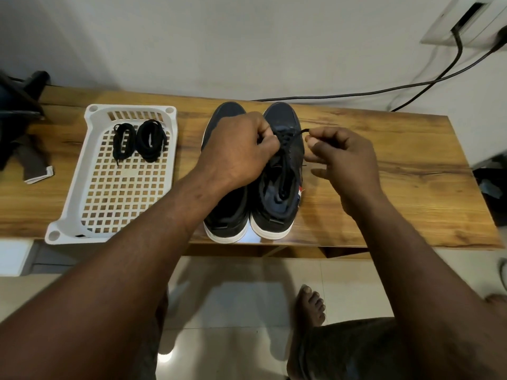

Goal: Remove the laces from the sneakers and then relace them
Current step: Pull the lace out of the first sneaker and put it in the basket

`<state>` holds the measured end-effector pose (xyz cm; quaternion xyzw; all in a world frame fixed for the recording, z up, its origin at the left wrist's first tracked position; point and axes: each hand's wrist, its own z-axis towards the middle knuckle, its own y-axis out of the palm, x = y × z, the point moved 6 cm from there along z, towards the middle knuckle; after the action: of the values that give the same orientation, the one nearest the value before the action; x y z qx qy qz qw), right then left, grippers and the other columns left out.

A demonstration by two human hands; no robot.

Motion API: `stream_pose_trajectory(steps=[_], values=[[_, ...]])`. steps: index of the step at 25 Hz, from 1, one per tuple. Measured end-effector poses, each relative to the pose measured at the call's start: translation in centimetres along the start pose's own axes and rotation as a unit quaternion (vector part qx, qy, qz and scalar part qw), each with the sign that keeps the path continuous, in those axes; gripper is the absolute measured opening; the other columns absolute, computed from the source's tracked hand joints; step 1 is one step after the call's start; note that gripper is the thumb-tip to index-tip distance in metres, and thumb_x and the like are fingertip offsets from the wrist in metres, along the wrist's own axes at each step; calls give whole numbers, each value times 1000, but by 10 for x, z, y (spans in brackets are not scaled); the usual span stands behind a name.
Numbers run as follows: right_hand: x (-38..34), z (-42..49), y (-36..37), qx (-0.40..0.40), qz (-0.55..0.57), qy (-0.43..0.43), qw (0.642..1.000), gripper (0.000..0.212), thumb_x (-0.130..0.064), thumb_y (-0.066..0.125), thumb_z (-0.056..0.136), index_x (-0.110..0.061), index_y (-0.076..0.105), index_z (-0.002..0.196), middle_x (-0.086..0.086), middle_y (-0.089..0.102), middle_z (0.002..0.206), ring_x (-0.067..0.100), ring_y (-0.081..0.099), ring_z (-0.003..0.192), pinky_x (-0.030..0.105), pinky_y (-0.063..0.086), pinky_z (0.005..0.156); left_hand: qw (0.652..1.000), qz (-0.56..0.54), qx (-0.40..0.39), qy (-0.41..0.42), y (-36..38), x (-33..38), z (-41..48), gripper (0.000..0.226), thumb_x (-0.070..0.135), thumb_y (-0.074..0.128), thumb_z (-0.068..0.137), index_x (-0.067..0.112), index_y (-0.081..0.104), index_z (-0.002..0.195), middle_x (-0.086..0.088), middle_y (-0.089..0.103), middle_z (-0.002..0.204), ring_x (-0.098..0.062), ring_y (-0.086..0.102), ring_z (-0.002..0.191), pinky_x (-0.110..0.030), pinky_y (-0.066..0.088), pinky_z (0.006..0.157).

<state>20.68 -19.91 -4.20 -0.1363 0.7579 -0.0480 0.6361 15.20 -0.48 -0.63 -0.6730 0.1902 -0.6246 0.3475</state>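
Two dark sneakers with white soles are sitting side by side near the middle of the wooden table [397, 165], toes pointing toward the wall and heels at the near edge. The left hand [238, 149] is reaching across the left sneaker [227, 215], covering most of its upper. Its fingers are curling in on the lacing of the right sneaker [279, 113], pinching the black lace [297, 133] there. The right hand [340, 157] is hovering just to the right of that shoe. Its thumb and forefinger are nipping the free end of the same lace and holding it up off the shoe, while the other fingers are curling loosely beneath. The lace is running through the eyelets of the right sneaker; the left sneaker's lacing is hiding under the left hand.

To the left, well apart from the shoes, a white plastic basket [68, 204] with a grid floor is lying on the table. Two bundles of black laces are resting at its far end, one [123, 141] just beside the other [151, 141]. A black cable [356, 91] is trailing along the wall behind the table. A bare foot [310, 305] is standing on the tiled floor below.
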Motion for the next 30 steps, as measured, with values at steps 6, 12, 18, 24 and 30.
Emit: stream_pose_trajectory(steps=[6, 12, 18, 24, 30], values=[[6, -1, 10, 20, -175, -47, 983, 31, -43, 78, 90, -30, 74, 118, -19, 73, 102, 0, 67, 98, 40, 60, 91, 983, -143, -82, 77, 4, 12, -1, 16, 6, 60, 99, 19, 59, 107, 5, 76, 75, -3, 63, 64, -13, 42, 65], [6, -4, 13, 28, -237, -42, 970, 40, -52, 74, 91, -27, 74, 122, -16, 71, 111, 2, 60, 104, 32, 53, 91, 880, -475, 5, 18, -31, 3, 9, 24, 0, 50, 90, 7, 72, 91, -6, 62, 65, -22, 54, 66, -37, 45, 72], [-1, 1, 15, 50, -122, -75, 988, 35, -20, 77, 92, -29, 74, 125, -18, 74, 107, 1, 69, 100, 39, 62, 92, 994, 85, -42, 58, 1, -14, 8, 34, 35, 63, 92, 33, 74, 123, 9, 71, 104, -17, 63, 102, -41, 53, 93], [-10, 8, 27, 13, 228, -89, 969, 50, -3, 74, 91, -16, 67, 138, -2, 72, 125, 21, 69, 121, 32, 59, 88, 989, 126, 29, 69, 14, 1, 3, 29, 54, 68, 93, 35, 76, 113, 11, 69, 101, -21, 60, 101, -48, 52, 87], [-12, 10, 17, 63, 225, -84, 969, 30, 6, 66, 96, -8, 75, 121, 6, 73, 108, 16, 66, 93, 22, 55, 68, 993, -95, 76, -9, 5, -1, 6, 9, 30, 74, 93, 27, 74, 85, 13, 71, 76, -4, 66, 73, -30, 56, 74]])
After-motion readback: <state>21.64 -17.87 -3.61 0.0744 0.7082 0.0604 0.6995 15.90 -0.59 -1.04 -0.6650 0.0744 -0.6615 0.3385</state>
